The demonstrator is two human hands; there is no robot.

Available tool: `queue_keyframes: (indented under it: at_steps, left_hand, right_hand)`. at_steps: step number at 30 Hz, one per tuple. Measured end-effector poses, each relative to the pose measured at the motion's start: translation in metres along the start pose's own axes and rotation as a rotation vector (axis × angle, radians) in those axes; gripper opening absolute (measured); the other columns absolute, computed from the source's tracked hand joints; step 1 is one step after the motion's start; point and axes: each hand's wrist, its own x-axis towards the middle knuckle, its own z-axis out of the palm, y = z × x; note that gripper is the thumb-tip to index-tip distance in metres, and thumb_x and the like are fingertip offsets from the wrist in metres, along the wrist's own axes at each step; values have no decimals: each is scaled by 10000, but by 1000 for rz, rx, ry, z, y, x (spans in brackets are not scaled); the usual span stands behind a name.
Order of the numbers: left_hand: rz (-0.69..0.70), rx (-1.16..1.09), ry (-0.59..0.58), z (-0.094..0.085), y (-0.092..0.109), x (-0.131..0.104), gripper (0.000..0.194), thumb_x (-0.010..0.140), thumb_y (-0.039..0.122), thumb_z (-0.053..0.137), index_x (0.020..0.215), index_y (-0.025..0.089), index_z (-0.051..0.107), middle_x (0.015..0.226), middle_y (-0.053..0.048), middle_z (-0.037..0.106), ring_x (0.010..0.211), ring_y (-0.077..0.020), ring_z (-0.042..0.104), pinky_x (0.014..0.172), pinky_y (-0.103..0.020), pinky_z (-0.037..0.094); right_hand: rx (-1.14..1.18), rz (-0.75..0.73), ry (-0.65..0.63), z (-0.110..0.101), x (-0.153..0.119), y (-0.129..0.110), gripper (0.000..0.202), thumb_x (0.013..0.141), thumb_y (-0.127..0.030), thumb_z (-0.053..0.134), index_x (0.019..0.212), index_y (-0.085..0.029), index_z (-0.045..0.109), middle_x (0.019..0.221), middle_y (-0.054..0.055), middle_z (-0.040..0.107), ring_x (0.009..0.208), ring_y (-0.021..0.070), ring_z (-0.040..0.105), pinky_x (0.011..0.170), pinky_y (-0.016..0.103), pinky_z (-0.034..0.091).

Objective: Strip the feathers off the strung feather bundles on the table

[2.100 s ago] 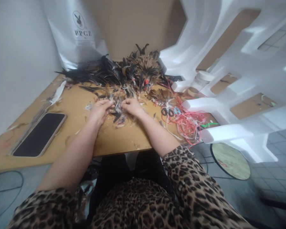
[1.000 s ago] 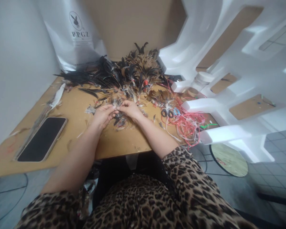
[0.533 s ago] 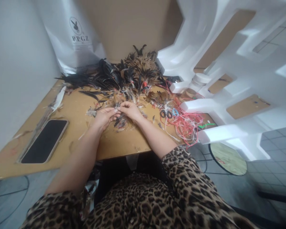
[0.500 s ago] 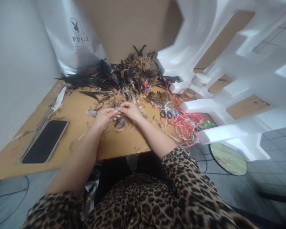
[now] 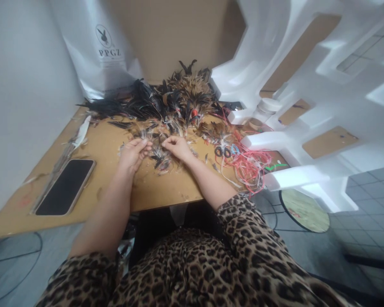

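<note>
My left hand (image 5: 134, 154) is pinched on a small tuft of feathers that sticks up past its fingertips. Thumb and forefinger of my right hand (image 5: 176, 148) are pressed together a little to the right; whatever they hold is too small to name. Loose feathers (image 5: 161, 160) lie on the table between and below the hands. Behind them spreads a large pile of black feathers (image 5: 124, 104) and brown feathers (image 5: 195, 87). More brown feathers (image 5: 216, 129) rest right of my right hand, above the black scissor handles (image 5: 222, 152).
A phone (image 5: 65, 187) and a white feather (image 5: 83, 131) lie on the table (image 5: 105, 170) at left. Pink string (image 5: 251, 168) is tangled at right, beside white foam pieces (image 5: 284, 149). A white bag (image 5: 105, 59) stands behind, and a jar (image 5: 269, 106) at back right.
My hands, touching before, have come apart; the left one has shifted left with a feather tuft now showing at its fingertips. My right hand has barely moved.
</note>
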Motion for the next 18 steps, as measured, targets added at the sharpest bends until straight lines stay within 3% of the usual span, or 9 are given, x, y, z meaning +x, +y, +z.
queue_keyframes:
  at_steps: [7,11,14,18]
  left_hand:
    - [-12,-10,-15,-6,-6,4,124,641,205,715,693,124,637,705,-39,675,537,-55,583,468,-124,430]
    - [-43,-22,-43,-3,-5,2,114,651,200,706,698,123,636,707,-40,673,541,-50,581,484,-122,433]
    - [-72,-36,-66,-1,-3,0,106,654,188,701,691,120,629,710,-43,673,544,-50,581,494,-125,438]
    - [-104,-82,-82,-1,-1,-2,104,649,161,702,674,116,611,742,-54,683,566,-61,596,491,-131,443]
  right_hand:
    - [-604,-254,-79,-3,-7,-14,191,776,-218,516,899,-185,658,867,30,633,795,140,561,724,250,406]
    - [-916,-287,-117,-3,-5,-28,273,840,-216,428,1009,-244,640,1098,64,583,877,193,575,707,287,412]
    - [-1037,-280,-176,0,1,-31,286,851,-217,410,1022,-241,638,1189,84,531,867,205,579,710,303,414]
    - [-1058,-285,-164,1,8,-31,276,865,-241,398,963,-212,655,1071,94,553,882,207,559,731,300,406]
